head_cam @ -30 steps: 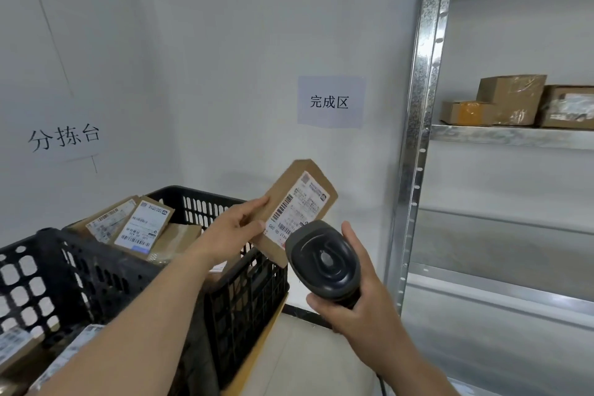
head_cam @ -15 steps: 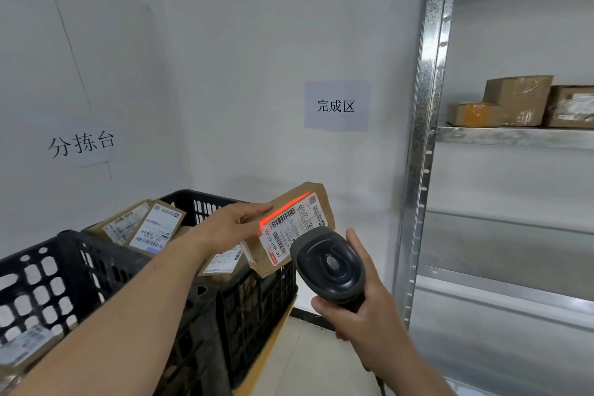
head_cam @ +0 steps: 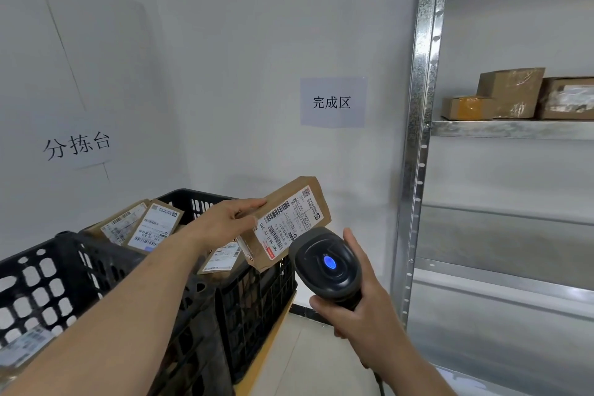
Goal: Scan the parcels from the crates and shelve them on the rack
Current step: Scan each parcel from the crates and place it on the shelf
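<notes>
My left hand [head_cam: 225, 222] grips a flat brown parcel [head_cam: 291, 220] by its left end, holding it above the far black crate [head_cam: 257, 299] with its white barcode label facing me. Just below and right of it, my right hand [head_cam: 363, 309] grips a black handheld scanner [head_cam: 324, 262] whose top shows a blue light. The scanner's head points up at the label. A near black crate [head_cam: 48, 276] at lower left holds more labelled parcels. The metal rack [head_cam: 418, 138] stands at the right.
Several labelled parcels [head_cam: 141, 228] lie piled in the far crate. Three brown boxes [head_cam: 511, 93] sit on the rack's upper shelf [head_cam: 511, 129]; the lower shelves show bare metal. Paper signs hang on the white wall. Pale floor shows between the crates and rack.
The red scan line seen on the label half a second ago is gone and a blue light now glows on the scanner. The parcel has tilted flatter and lower than a second ago.
</notes>
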Motion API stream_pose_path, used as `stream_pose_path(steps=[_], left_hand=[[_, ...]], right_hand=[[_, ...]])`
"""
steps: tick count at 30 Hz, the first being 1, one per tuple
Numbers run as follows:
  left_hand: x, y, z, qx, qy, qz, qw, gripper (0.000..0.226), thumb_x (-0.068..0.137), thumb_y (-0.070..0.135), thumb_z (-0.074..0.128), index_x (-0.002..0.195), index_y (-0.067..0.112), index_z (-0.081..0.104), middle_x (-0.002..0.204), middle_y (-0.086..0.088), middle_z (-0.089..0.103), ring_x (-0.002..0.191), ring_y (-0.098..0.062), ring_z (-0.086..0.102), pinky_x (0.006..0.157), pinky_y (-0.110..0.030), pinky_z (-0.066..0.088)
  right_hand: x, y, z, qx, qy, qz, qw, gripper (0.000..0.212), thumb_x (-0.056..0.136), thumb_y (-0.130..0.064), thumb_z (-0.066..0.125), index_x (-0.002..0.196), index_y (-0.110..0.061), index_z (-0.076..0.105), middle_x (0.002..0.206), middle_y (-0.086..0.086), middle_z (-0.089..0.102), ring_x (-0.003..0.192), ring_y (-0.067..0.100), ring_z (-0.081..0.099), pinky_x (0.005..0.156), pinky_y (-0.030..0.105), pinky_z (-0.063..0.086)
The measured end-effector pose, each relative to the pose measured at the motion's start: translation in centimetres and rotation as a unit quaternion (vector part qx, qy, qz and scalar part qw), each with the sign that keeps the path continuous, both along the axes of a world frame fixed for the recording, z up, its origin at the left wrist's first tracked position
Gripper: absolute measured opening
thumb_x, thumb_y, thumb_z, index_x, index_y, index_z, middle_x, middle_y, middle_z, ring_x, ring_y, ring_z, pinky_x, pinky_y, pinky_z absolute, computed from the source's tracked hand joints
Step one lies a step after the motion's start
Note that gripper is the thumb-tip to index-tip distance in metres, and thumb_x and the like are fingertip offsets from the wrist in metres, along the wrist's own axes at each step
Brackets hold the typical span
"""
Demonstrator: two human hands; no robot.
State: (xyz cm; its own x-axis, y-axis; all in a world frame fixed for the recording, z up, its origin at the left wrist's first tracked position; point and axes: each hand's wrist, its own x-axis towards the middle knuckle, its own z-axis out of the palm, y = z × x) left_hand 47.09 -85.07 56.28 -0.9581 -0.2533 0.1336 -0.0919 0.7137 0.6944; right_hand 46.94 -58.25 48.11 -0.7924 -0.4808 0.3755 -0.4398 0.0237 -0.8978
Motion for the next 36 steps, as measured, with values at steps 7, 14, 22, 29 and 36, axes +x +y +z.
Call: stream_pose_path(steps=[7, 14, 22, 29, 36], left_hand=[[-0.1, 0.2, 0.1, -0.003, -0.01, -0.003, 1.0, 0.043, 0.096, 0.026, 0.056, 0.135, 0.042, 0.05, 0.119, 0.013, 0.064, 0.114, -0.008, 0.055, 0.102, -0.032, 0.04], [-0.2, 1.7, -0.8, 0.099, 0.045, -0.007, 0.994, 0.043, 0.099, 0.017, 0.05, 0.137, 0.037, 0.047, 0.112, 0.014, 0.064, 0.093, 0.001, 0.06, 0.069, -0.014, 0.049], [-0.8, 8.0, -5.0, 0.324, 0.076, -0.003, 0.943, 0.041, 0.102, 0.025, 0.042, 0.135, 0.049, 0.04, 0.111, 0.01, 0.069, 0.087, -0.013, 0.072, 0.075, -0.038, 0.06], [-2.9, 13.9, -6.1, 0.348, 0.063, -0.13, 0.926, 0.043, 0.103, 0.027, 0.038, 0.144, 0.042, 0.037, 0.114, 0.01, 0.07, 0.095, -0.019, 0.071, 0.081, -0.043, 0.059], [-4.2, 21.4, -5.4, 0.24, 0.039, -0.297, 0.923, 0.064, 0.093, 0.038, 0.058, 0.139, 0.063, 0.022, 0.119, 0.032, 0.06, 0.101, 0.002, 0.063, 0.081, -0.019, 0.054]], right_hand=[[-0.3, 0.0, -0.1, -0.004, -0.003, -0.007, 1.0, 0.101, 0.08, -0.008, 0.08, 0.142, -0.057, 0.017, 0.11, -0.039, 0.059, 0.08, -0.003, 0.064, 0.068, 0.019, 0.05], [-0.4, 0.0, 0.5, -0.018, 0.019, -0.059, 0.998, 0.102, 0.077, -0.016, 0.084, 0.134, -0.065, 0.015, 0.107, -0.053, 0.049, 0.108, -0.015, 0.054, 0.101, 0.032, 0.05], [-2.0, 1.4, 1.0, -0.048, 0.05, -0.189, 0.98, 0.106, 0.072, -0.016, 0.086, 0.128, -0.067, 0.011, 0.099, -0.051, 0.055, 0.099, -0.03, 0.048, 0.086, 0.005, 0.043], [-2.4, 4.9, 0.0, -0.036, 0.063, -0.272, 0.96, 0.104, 0.074, -0.018, 0.085, 0.133, -0.059, 0.01, 0.113, -0.042, 0.046, 0.099, -0.033, 0.045, 0.08, -0.004, 0.038], [-1.9, 12.8, 0.7, -0.044, 0.056, -0.386, 0.92, 0.103, 0.078, -0.012, 0.081, 0.141, -0.051, 0.009, 0.093, -0.065, 0.042, 0.094, -0.034, 0.046, 0.082, 0.005, 0.047]])
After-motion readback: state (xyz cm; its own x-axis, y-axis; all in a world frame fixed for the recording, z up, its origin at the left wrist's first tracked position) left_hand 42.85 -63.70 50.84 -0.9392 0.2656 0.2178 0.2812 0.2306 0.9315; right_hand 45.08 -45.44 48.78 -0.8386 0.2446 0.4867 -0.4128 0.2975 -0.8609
